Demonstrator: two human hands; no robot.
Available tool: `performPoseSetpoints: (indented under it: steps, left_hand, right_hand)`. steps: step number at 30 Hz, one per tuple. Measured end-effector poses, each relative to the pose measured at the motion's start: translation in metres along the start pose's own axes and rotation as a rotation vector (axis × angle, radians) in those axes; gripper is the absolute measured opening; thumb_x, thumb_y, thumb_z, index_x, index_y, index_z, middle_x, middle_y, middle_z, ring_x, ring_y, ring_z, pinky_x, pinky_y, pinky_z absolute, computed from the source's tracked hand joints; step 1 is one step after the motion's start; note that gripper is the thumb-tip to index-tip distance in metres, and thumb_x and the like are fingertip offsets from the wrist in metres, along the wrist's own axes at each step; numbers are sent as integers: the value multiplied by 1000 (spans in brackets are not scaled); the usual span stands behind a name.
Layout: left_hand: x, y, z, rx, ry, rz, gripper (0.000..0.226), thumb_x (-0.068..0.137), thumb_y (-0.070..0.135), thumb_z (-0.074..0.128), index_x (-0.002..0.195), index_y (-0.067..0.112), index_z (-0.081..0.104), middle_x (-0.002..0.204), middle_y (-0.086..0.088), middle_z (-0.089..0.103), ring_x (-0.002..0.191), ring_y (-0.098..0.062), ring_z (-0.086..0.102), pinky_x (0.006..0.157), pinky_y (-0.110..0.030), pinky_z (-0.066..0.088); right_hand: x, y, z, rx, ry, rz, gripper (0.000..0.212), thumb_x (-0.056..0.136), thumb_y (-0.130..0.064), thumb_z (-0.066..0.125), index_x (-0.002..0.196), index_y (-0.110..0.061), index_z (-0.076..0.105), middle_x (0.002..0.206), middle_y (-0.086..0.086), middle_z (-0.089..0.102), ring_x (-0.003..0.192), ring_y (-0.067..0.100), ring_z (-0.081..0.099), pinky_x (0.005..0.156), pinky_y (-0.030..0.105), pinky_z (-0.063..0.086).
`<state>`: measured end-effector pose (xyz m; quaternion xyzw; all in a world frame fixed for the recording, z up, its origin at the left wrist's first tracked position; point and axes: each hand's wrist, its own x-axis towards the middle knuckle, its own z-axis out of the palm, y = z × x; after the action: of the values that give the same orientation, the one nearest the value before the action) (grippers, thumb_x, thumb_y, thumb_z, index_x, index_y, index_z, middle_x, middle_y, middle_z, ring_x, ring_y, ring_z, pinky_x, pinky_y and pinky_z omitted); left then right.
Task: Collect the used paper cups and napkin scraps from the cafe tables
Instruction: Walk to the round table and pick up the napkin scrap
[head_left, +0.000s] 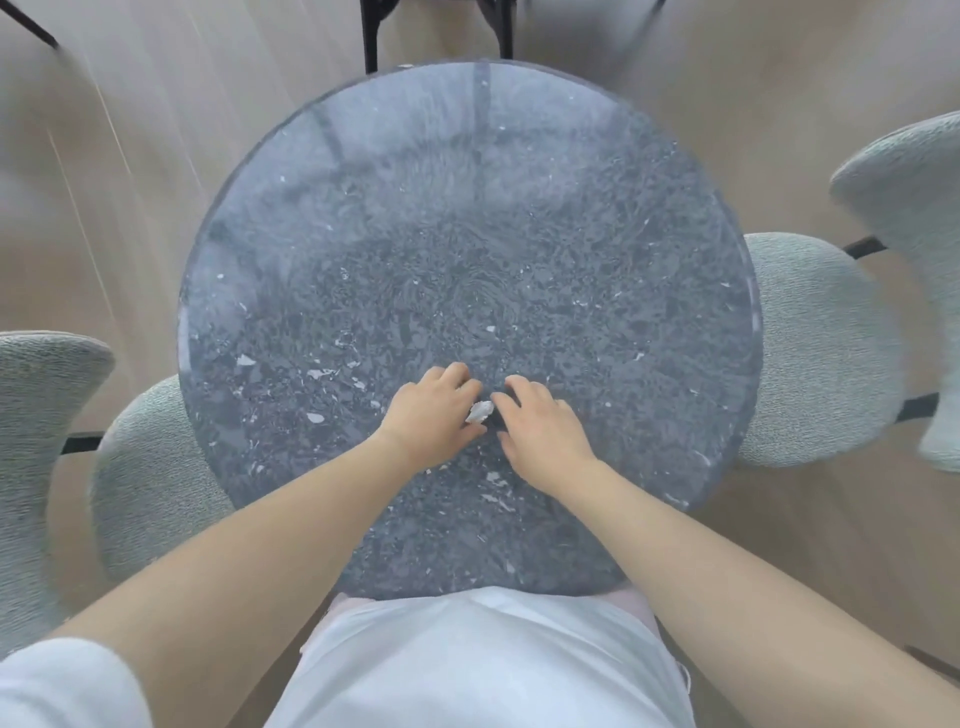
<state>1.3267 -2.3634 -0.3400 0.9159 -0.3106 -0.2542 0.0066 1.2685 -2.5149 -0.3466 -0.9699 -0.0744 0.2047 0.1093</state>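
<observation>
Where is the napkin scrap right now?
Head view, near the middle of the frame: the napkin scrap is low over the round table, pinched by the left hand, with the right hand just beside it.

Round gray tbl (467, 208) w/ napkin scrap (479, 411)

Small crumpled white napkin scrap (479, 411), pinched by left hand (434, 415)

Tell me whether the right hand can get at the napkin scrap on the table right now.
Probably yes. The napkin scrap lies on the table at the fingertips of the right hand, with nothing between them. The left hand is against its other side; whether it pinches the scrap is unclear.
</observation>
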Motion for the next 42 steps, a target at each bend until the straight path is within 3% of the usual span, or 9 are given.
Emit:
performPoseSetpoints:
  steps: [5, 10, 15, 19, 25, 29, 35, 42]
  left_hand:
    - [3, -5, 7, -45, 25, 0, 37, 92, 38, 49, 123, 19, 44, 127, -2, 40, 112, -22, 43, 72, -34, 51]
    - [3, -11, 13, -179, 23, -20, 25, 90, 22, 55, 112, 14, 47, 117, -7, 43, 107, -26, 44, 76, -42, 51]
    - [1, -13, 7, -262, -32, -24, 17, 90, 15, 53, 108, 12, 53, 106, -9, 47, 92, -30, 53, 74, -47, 48]
    - [-5, -9, -7, -334, 15, 1, 19, 91, 19, 52, 109, 14, 56, 108, -6, 51, 89, -28, 56, 75, -40, 47]
    - [-15, 11, -36, -397, 137, 114, 19, 91, 18, 55, 109, 13, 59, 103, -4, 56, 89, -23, 57, 74, -29, 42]
    - [-20, 42, -47, -394, 175, 185, 21, 90, 21, 57, 110, 13, 60, 104, -3, 57, 88, -21, 57, 72, -27, 41]
    - [-22, 109, -44, -329, 181, 346, 15, 91, 17, 51, 103, 14, 59, 100, -1, 56, 84, -19, 55, 61, -20, 26]
    - [-46, 241, -29, -175, 89, 665, 15, 93, 19, 46, 104, 14, 55, 105, -3, 60, 93, -23, 57, 74, -31, 40]
  right_hand:
    - [6, -4, 5, 40, 24, -17, 40, 88, -25, 56, 123, -10, 43, 130, 9, 38, 117, 27, 39, 78, 39, 47]
    - [11, -11, 7, 120, 36, -5, 25, 90, -26, 54, 110, -11, 50, 114, 7, 43, 103, 24, 43, 65, 34, 45]
    - [8, -19, 6, 340, 32, 112, 20, 92, -25, 52, 107, -12, 53, 108, 5, 48, 100, 24, 46, 71, 38, 46]
    - [-4, -18, 0, 451, 125, 139, 21, 93, -24, 49, 110, -13, 56, 110, 3, 54, 95, 22, 54, 68, 30, 40]
    - [-29, -14, -19, 538, 320, 187, 17, 92, -22, 51, 107, -16, 57, 104, -1, 56, 88, 18, 55, 70, 33, 46]
    - [-58, -6, -24, 570, 430, 248, 15, 90, -21, 54, 104, -18, 58, 101, -2, 58, 87, 17, 55, 73, 34, 47]
    - [-128, 16, -19, 571, 571, 405, 15, 89, -28, 54, 104, -25, 57, 101, -7, 58, 87, 14, 56, 69, 29, 45]
    - [-259, 36, 9, 589, 764, 719, 26, 88, -28, 54, 114, -26, 53, 111, -8, 58, 102, 14, 55, 73, 24, 40]
